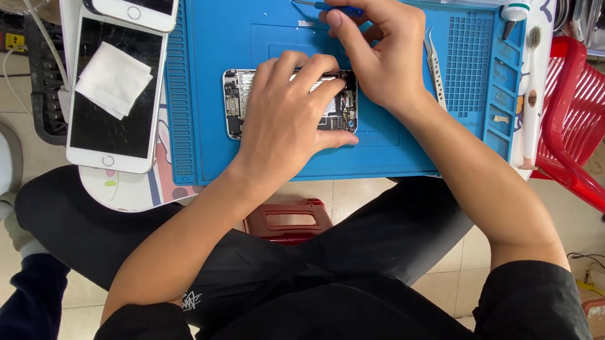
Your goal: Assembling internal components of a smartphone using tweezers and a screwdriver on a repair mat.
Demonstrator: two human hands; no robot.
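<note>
Down on the blue mat (pixel 231 23), left fingers (pixel 287 73) press an opened phone (pixel 238 99), right fingers (pixel 348 24) pinch a screwdriver (pixel 306 4)

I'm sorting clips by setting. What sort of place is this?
Probably a phone repair bench: an opened phone on a blue repair mat, tweezers, and white phones set aside.

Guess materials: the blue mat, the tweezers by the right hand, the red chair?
Blue mat: looks like matte silicone or soft rubber, with moulded ribs and small compartments. Tweezers: bare metal, probably steel, with a bright silvery sheen and fine tips. Red chair: glossy moulded plastic, with a slotted back and smooth highlights.
</note>
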